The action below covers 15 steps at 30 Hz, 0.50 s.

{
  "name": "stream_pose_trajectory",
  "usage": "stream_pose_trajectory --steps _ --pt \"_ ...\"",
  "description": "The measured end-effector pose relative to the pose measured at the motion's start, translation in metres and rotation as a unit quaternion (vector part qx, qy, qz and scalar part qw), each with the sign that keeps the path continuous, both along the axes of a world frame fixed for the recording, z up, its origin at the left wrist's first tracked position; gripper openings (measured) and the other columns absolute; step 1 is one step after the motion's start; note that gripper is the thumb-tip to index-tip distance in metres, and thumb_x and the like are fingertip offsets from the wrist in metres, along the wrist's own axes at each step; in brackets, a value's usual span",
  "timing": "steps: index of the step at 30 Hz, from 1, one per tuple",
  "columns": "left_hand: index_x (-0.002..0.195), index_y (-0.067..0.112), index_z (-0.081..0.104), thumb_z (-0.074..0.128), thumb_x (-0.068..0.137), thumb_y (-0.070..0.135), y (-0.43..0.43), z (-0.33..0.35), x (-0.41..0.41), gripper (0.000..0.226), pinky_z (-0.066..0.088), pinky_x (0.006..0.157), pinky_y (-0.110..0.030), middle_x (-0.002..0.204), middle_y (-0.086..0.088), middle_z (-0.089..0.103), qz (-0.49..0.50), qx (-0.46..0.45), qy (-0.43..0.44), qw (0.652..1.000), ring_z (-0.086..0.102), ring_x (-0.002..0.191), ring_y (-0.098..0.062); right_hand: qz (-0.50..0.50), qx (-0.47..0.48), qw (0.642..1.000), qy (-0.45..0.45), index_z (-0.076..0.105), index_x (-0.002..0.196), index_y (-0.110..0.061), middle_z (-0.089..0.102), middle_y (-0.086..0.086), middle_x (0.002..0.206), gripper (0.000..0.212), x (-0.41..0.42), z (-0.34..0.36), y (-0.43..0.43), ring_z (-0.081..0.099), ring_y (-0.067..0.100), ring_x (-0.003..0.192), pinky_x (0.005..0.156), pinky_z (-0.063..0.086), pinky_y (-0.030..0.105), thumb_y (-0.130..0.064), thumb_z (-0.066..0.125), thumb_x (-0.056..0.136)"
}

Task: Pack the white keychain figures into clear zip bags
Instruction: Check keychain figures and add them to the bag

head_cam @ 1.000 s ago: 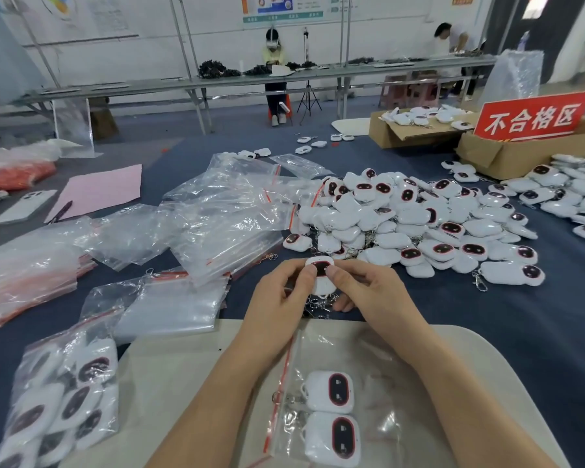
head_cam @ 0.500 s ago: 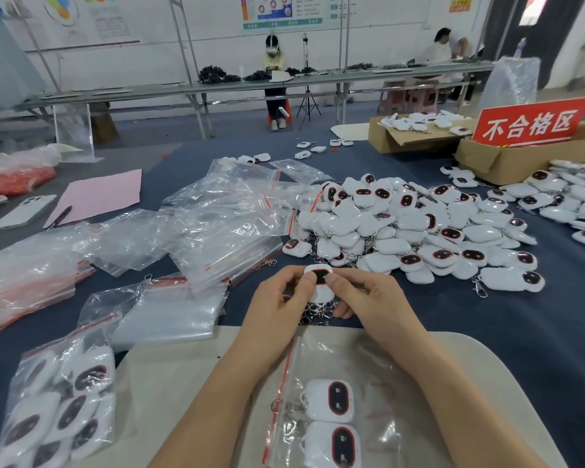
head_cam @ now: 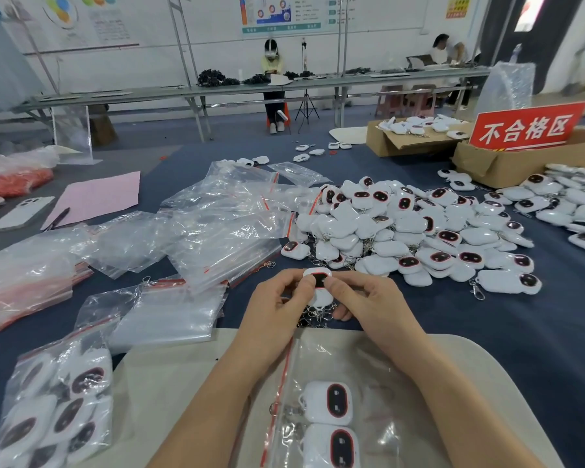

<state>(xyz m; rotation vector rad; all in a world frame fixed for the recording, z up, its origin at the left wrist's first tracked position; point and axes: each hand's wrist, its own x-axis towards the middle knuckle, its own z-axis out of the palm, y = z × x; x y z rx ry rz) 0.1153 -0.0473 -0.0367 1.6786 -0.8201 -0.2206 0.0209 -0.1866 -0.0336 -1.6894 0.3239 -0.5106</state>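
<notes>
Both hands hold one white keychain figure (head_cam: 318,288) with a dark oval face, upright above the table. My left hand (head_cam: 277,305) pinches its left side, my right hand (head_cam: 368,304) its right side; both thumbs press on the face. Its metal chain (head_cam: 313,315) hangs below. Under my forearms lies a clear zip bag (head_cam: 379,400) with a red seal, holding two figures (head_cam: 328,401). A big pile of loose figures (head_cam: 412,228) lies beyond my right hand. Empty zip bags (head_cam: 217,231) are heaped beyond my left hand.
A filled bag of figures (head_cam: 58,410) lies at the near left. A beige board (head_cam: 169,393) sits under the open bag. Cardboard boxes (head_cam: 493,163) with a red sign (head_cam: 527,128) stand at the back right. A phone (head_cam: 21,212) and pink paper (head_cam: 98,194) lie far left.
The held figure stays between both hands at about the same spot; my fingers shifted slightly on it. The camera tilted a little.
</notes>
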Motion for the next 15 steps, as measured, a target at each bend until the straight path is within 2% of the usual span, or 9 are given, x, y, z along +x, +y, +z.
stream_pose_trajectory --steps 5,8,10,12,15 --pt "0.109 0.026 0.074 0.056 0.104 0.027 -0.0005 0.0007 -0.0020 0.019 0.048 0.075 -0.023 0.085 0.012 0.072 -0.009 -0.009 0.011 1.000 0.060 0.079 -0.002 -0.007 0.006 1.000 0.004 0.076 0.095 -0.030 0.066 -0.006 0.056 0.011 0.0001 0.0012 0.0000 0.060 0.002 0.054 0.059 0.048 0.013 -0.026 0.065 0.096" --pt "0.110 0.026 0.074 0.055 0.104 0.026 0.0001 0.0012 -0.0028 0.020 0.046 0.073 -0.017 0.083 0.018 0.070 -0.013 -0.014 0.006 1.000 0.059 0.077 0.002 -0.014 0.012 1.000 0.009 0.076 0.095 -0.026 0.065 -0.005 0.056 0.011 0.0009 0.0013 -0.0001 0.060 0.004 0.054 0.059 0.049 0.015 -0.025 0.065 0.096" --pt "0.113 0.026 0.074 0.054 0.105 0.027 0.0000 0.0008 -0.0028 0.021 0.048 0.076 -0.022 0.087 0.018 0.072 -0.017 -0.014 0.002 1.000 0.061 0.080 0.000 -0.017 0.015 1.000 0.017 0.076 0.097 -0.023 0.065 -0.006 0.057 0.011 0.0011 0.0015 -0.0002 0.061 0.006 0.055 0.059 0.051 0.017 -0.026 0.065 0.096" --pt "0.114 0.031 0.073 0.053 0.105 0.028 0.0003 0.0003 -0.0033 0.022 0.045 0.072 -0.025 0.083 0.018 0.069 -0.019 -0.011 -0.012 1.000 0.058 0.076 -0.002 -0.019 0.017 0.999 0.023 0.075 0.099 -0.020 0.065 -0.009 0.058 0.013 0.0013 0.0018 -0.0003 0.061 0.006 0.055 0.058 0.051 0.018 -0.026 0.065 0.096" --pt "0.116 0.038 0.072 0.051 0.105 0.033 0.0010 0.0009 -0.0044 0.024 0.040 0.064 -0.021 0.074 0.013 0.063 -0.021 -0.015 -0.030 0.999 0.049 0.067 -0.003 -0.025 0.025 0.999 0.028 0.074 0.099 -0.019 0.064 -0.010 0.057 0.013 0.0016 0.0020 -0.0006 0.061 0.006 0.055 0.059 0.052 0.018 -0.027 0.065 0.095"
